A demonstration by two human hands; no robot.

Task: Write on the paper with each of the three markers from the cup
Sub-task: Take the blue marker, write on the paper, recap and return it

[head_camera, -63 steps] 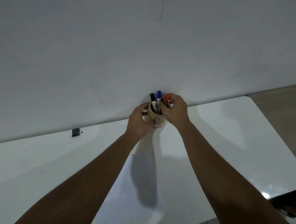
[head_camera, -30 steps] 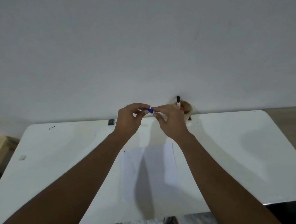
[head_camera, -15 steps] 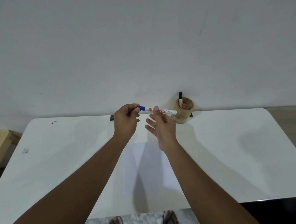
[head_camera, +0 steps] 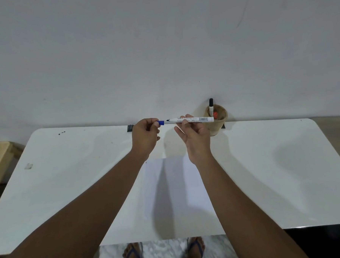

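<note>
My right hand [head_camera: 195, 135] holds the white barrel of the blue marker [head_camera: 192, 120] level above the table, its dark tip pointing left and bare. My left hand [head_camera: 146, 136] pinches the blue cap [head_camera: 161, 122], a small gap away from the tip. The white paper [head_camera: 174, 187] lies flat on the table below my hands, between my forearms. The wooden cup [head_camera: 219, 119] stands at the table's back edge against the wall, right of my right hand. In it are a black-capped marker [head_camera: 211, 107], upright, and a red-capped marker [head_camera: 215, 115], lower inside.
The white table [head_camera: 266, 173] has rounded corners and ends near my feet. A small black clip [head_camera: 130, 128] sits at the back edge left of my hands. A small scrap [head_camera: 28, 166] lies at the far left. A plain wall rises behind.
The blue marker came out of the cup and both hands moved left and towards me. My left hand has pulled the blue cap off the tip.
</note>
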